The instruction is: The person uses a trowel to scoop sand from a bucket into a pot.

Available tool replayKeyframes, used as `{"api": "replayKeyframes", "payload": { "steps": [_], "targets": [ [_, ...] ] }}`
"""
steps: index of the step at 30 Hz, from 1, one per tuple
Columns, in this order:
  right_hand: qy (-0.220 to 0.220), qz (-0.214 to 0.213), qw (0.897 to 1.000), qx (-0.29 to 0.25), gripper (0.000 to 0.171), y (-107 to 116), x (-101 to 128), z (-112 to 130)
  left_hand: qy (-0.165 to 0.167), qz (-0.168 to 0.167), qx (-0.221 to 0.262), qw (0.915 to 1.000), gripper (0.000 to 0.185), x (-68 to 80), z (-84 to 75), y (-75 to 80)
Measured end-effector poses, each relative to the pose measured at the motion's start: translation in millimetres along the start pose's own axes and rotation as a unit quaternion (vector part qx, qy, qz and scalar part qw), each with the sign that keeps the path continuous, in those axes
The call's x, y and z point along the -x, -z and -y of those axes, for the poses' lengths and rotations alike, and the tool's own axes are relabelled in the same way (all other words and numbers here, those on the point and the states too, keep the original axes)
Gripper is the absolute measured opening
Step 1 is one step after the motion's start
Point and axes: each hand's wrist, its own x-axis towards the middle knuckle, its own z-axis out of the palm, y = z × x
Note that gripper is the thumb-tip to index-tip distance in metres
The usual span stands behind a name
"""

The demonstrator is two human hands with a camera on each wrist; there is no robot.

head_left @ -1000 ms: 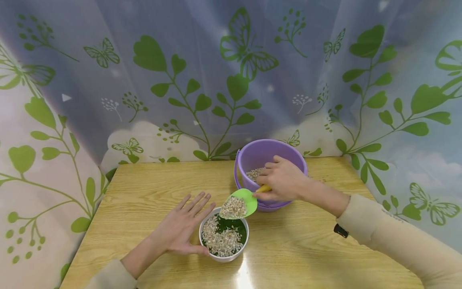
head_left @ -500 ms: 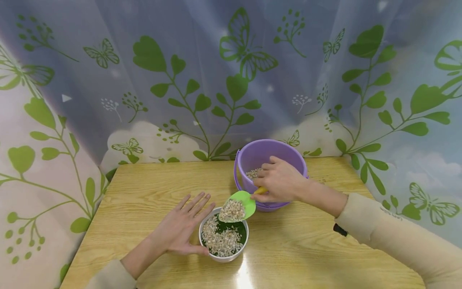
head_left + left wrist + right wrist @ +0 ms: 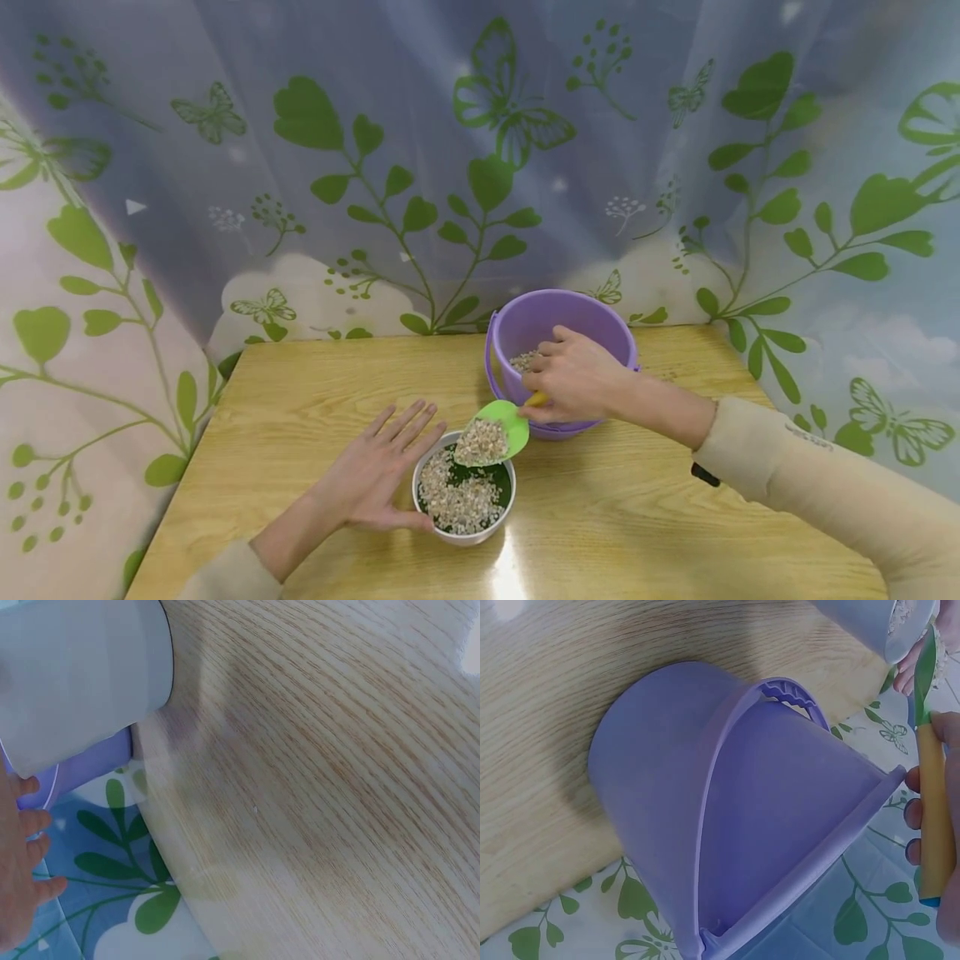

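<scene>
My right hand (image 3: 573, 379) grips the yellow handle of a small toy shovel (image 3: 934, 817) with a green blade. Pale gravel (image 3: 482, 442) is heaped on the blade, which hangs over the far right rim of a white pot (image 3: 465, 540). Inside the pot, more pale gravel (image 3: 461, 502) partly covers a dark green surface. On the pot's left side, my left hand (image 3: 375, 483) is spread with straight fingers, its thumb at the near rim. A purple bucket (image 3: 558, 307) stands behind the pot, partly hidden by my right hand, with gravel showing inside.
Pot and bucket stand on a wooden table (image 3: 645, 517). Behind and at both sides hangs a curtain (image 3: 420, 275) printed with leaves and butterflies. The bucket's handle (image 3: 709, 802) hangs down its side. A few grains lie right of the bucket.
My right hand has moved a little left and toward me, bringing the loaded shovel slightly lower in the head view over the pot. The left hand stays in place.
</scene>
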Motion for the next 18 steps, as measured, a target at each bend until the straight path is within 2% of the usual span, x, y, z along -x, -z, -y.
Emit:
{"api": "replayKeyframes", "payload": {
  "steps": [18],
  "targets": [
    [0.011, 0.018, 1.0, 0.022, 0.048, 6.1, -3.4, 4.5, 0.002, 0.003, 0.004, 1.0, 0.121, 0.8, -0.7, 0.1]
  ]
}}
